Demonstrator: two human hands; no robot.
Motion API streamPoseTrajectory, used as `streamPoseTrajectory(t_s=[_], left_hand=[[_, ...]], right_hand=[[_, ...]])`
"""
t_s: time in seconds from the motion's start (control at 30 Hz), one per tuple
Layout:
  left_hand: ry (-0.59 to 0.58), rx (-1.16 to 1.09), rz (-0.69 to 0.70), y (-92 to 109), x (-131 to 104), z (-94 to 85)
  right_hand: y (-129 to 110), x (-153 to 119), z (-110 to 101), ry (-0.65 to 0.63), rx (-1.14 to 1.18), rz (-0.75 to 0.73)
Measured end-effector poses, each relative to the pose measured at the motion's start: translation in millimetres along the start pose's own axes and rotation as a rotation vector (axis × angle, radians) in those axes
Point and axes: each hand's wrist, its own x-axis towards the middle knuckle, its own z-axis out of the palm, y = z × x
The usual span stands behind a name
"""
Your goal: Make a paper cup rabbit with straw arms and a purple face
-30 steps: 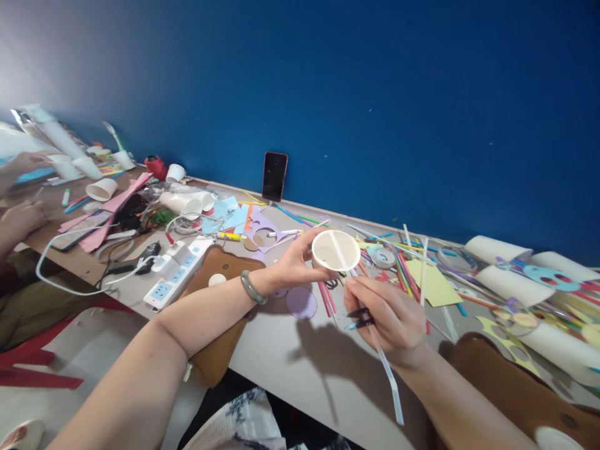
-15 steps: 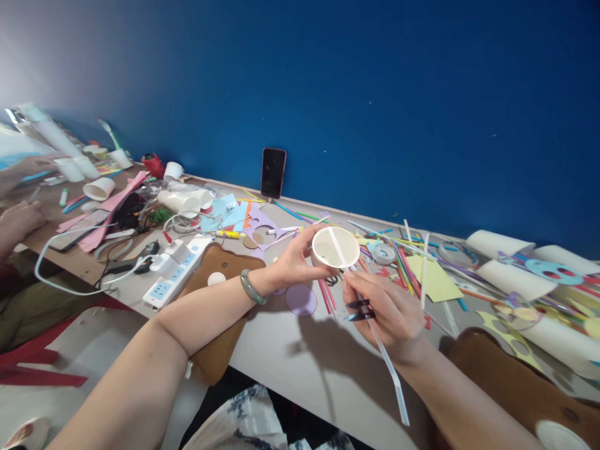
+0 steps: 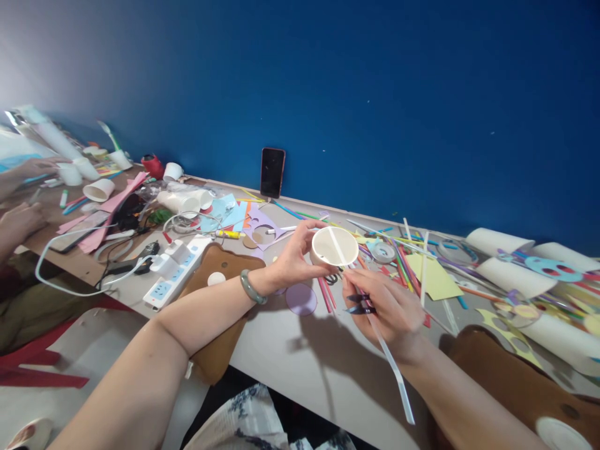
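My left hand (image 3: pixel 291 261) is wrapped round the side of a white paper cup (image 3: pixel 319 255), its mouth tipped toward me. A pale straw (image 3: pixel 394 369) with a bend runs from below my right hand up to the cup, and a white length shows across the inside. My right hand (image 3: pixel 391 315) pinches this straw close to the cup's near wall. Dark pointed blades (image 3: pixel 360 305), which look like small scissors, stick out from between the right fingers; their handles are hidden.
A phone (image 3: pixel 272 172) leans on the blue wall. Around lie a power strip (image 3: pixel 171 275), a purple paper disc (image 3: pixel 301 299), yellow paper (image 3: pixel 434 277), a tape roll (image 3: pixel 382 252), straws and white paper tubes (image 3: pixel 515 279). Another person's hands (image 3: pixel 21 222) are at the left.
The cup and my right hand have shifted very slightly, with the straw's lower end swinging a little to the right. Both hands keep their grip.
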Motion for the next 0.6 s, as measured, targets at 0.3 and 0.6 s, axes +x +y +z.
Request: streamPoseTrajectory(t_s=[0.3, 0.6], left_hand=[[0.06, -0.049, -0.102, 1.3, 2.1, -1.5], [-0.101, -0.389, -0.363, 17.0, 3.8, -11.6]], right_hand=[[23.9, -2.4, -16.1, -0.048, -0.313, 0.076], [78.8, 5.4, -22.9, -0.994, -0.482, 0.722]])
